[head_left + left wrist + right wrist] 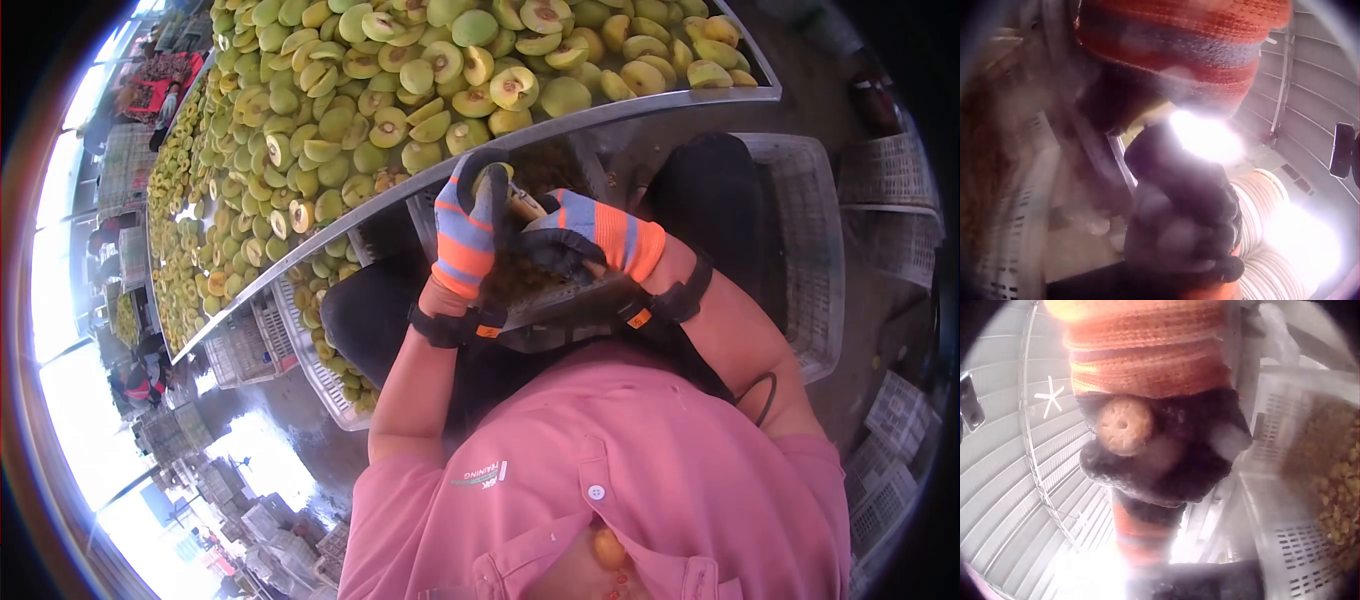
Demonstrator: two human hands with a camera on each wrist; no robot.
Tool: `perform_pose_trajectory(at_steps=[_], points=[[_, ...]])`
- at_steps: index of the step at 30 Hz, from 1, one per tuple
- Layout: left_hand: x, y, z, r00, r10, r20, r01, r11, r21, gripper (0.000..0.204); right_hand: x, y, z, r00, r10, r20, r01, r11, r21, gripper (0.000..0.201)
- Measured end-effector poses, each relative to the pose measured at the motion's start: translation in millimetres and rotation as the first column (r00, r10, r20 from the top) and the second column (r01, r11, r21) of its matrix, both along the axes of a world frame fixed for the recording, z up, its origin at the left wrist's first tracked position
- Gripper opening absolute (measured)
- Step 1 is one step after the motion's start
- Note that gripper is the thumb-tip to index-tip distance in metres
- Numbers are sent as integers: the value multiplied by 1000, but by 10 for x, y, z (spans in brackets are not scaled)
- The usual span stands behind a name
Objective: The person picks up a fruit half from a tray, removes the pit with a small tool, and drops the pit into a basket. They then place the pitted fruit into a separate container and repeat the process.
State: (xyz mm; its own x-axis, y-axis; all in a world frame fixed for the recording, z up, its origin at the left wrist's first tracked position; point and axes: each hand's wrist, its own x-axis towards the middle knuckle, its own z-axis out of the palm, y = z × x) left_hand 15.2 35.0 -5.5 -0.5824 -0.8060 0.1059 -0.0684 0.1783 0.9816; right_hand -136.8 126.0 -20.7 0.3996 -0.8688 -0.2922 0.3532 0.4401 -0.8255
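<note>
Both hands wear orange and grey-blue striped gloves with black palms and fingers. My left hand (466,232) holds a green fruit (508,172) near the edge of the fruit table, its fingers covering most of it. Close by on the right, my right hand (600,238) grips a tool with a wooden handle (1124,426), whose round end pokes out of the fist in the right wrist view. The tool's metal front part (524,204) points toward the fruit; its tip is hidden by the left hand. The black fist (1179,212) also shows in the left wrist view.
A metal-rimmed table (340,218) piled with halved green fruit (430,128) lies ahead. Under the hands stands a crate (1272,506) of small brownish-yellow pieces. Another white crate (815,250) is beside the right leg, and a fruit-filled crate (318,375) beside the left.
</note>
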Motion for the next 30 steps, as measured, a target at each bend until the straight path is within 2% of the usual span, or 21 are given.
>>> perform_pose_trajectory(at_steps=[3, 6, 8, 9, 11, 13, 15, 17, 18, 20, 21, 22, 24, 26, 27, 30], points=[[-7, 42, -11, 999, 26, 25, -27, 999, 40, 15, -11, 28, 88, 980, 72, -185, -55, 994, 97, 18], [16, 20, -74, 997, 32, 63, -41, 989, 139, 17, 69, -19, 47, 930, 11, -368, 3, 999, 37, 19], [35, -2, -164, 997, 17, 74, -31, 980, 196, 18, 82, -12, -77, 912, -29, -409, 52, 998, 45, 28], [51, -47, -225, 996, -49, 78, 34, 982, 184, 18, 78, -12, -154, 900, -50, -432, 78, 996, 46, 33], [112, -121, -282, 984, -154, 86, 143, 982, 127, 18, 79, 2, -263, 914, -103, -393, 97, 995, -36, 34], [160, -140, -258, 971, -220, 94, 221, 975, -1, 15, 62, 32, -296, 943, -75, -323, 59, 996, -61, 33], [156, -197, -99, 940, -311, 140, 325, 942, -90, 18, -42, 35, -17, 972, 26, -232, -36, 999, -38, 32], [196, -318, 75, 873, -433, 225, 460, 884, -85, 31, -10, -3, 100, 967, 7, -256, -1, 1000, 22, 29], [231, -359, 21, 865, -431, 255, 470, 875, -115, 30, 25, -6, 119, 965, -5, -263, 19, 998, 52, 27], [198, -301, -5, 881, -352, 317, 444, 847, -292, 24, 87, 47, 75, 933, -54, -357, 10, 992, -125, 14], [164, -262, -18, 890, -306, 339, 427, 821, -379, 22, 88, 51, 51, 935, -61, -348, 10, 989, -147, 14], [142, -234, -46, 911, -252, 327, 371, 848, -379, 19, 88, 54, 28, 938, -67, -339, 9, 986, -169, 13], [98, -164, -92, 941, -142, 308, 257, 891, -375, 15, 66, 37, -3, 978, -45, -204, 30, 997, -78, 23], [51, -2, -73, 993, -18, 115, 25, 998, -58, 11, 63, 38, 21, 995, -16, -100, 25, 996, 90, 22], [24, 62, -60, 997, 72, 37, -76, 990, 120, 13, 65, 39, 44, 999, -7, -46, 15, 985, 173, 22], [-27, 113, -132, 987, 156, -30, -153, 985, 79, 23, 95, 54, 92, 992, -63, -108, 74, 993, 96, 20]])
